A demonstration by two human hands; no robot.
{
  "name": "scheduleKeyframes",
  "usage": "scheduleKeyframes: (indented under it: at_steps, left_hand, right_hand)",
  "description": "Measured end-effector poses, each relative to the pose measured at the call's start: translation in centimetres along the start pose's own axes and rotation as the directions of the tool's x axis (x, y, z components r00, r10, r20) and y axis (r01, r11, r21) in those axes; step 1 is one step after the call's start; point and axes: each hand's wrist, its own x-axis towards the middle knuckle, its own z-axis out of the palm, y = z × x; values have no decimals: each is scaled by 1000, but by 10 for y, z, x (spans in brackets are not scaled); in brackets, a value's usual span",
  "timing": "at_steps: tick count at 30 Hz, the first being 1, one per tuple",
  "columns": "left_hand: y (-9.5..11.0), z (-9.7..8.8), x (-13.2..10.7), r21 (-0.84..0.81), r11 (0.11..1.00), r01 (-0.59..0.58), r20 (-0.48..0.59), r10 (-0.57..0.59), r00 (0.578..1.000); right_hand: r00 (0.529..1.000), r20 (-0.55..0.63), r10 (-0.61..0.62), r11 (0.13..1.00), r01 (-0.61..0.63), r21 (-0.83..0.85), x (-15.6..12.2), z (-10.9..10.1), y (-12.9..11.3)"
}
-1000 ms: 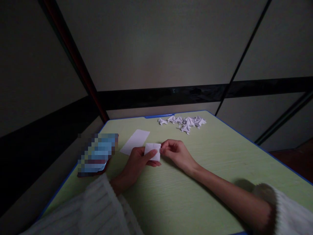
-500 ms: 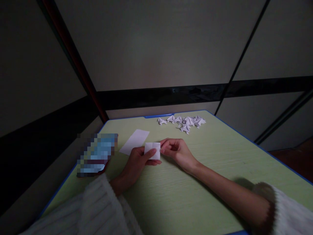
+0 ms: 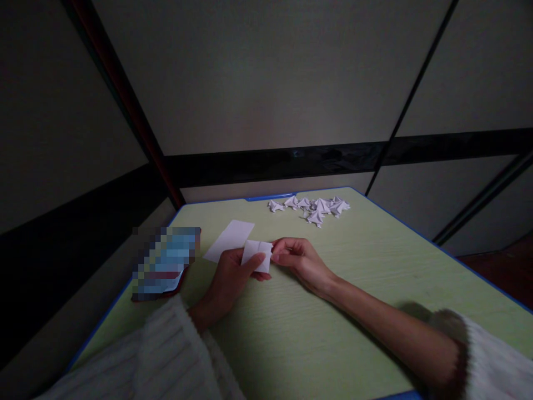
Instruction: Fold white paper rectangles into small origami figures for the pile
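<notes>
A small white folded paper (image 3: pixel 255 251) is held just above the pale green table (image 3: pixel 316 333) between both hands. My left hand (image 3: pixel 227 280) pinches its lower left part with thumb on top. My right hand (image 3: pixel 300 261) pinches its right edge with curled fingers. Behind it a flat white sheet (image 3: pixel 229 239) lies on the table. White knitted sleeves cover both forearms near the bottom of the view.
Several small folded white paper shapes (image 3: pixel 314 208) lie in a cluster near the table's far edge. A blurred-out flat object (image 3: pixel 164 264) rests at the table's left edge. The table has a blue rim; dark walls and beams stand behind it.
The folded paper and both hands have shifted slightly to the left; the right hand's fingers have closed in nearer the paper's edge.
</notes>
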Motion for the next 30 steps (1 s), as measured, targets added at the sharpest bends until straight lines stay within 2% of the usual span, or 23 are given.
scheduleKeyframes:
  at_steps: [4, 13, 17, 19, 21, 26, 30]
  left_hand:
    - [3, 0, 0, 46, 999, -23, 33, 22, 999]
    - [-3, 0, 0, 51, 998, -33, 68, 30, 997]
    - [-3, 0, -1, -108, 994, 12, 162, 5, 987]
    - [-3, 1, -1, -215, 975, 60, 234, -9, 972]
    - [-4, 1, 0, -268, 959, 93, 260, -21, 965]
    - [-6, -1, 3, -262, 960, 100, 233, -38, 972]
    - [-5, -1, 4, -213, 973, 84, 208, -39, 977]
  right_hand:
    - [997, 43, 64, 998, -63, -31, -1, 0, 0]
    - [995, 97, 25, 997, -18, -74, 0, -2, 3]
    - [988, 154, -14, 1000, 11, 22, -2, -2, 2]
    - [983, 185, -12, 998, -1, 69, -3, -2, 1]
    - [982, 187, 3, 997, -17, 74, -2, -2, 0]
    - [990, 144, 5, 999, 1, -42, 1, -6, -1]
    - [985, 174, 20, 980, 15, -200, 1, -8, -3]
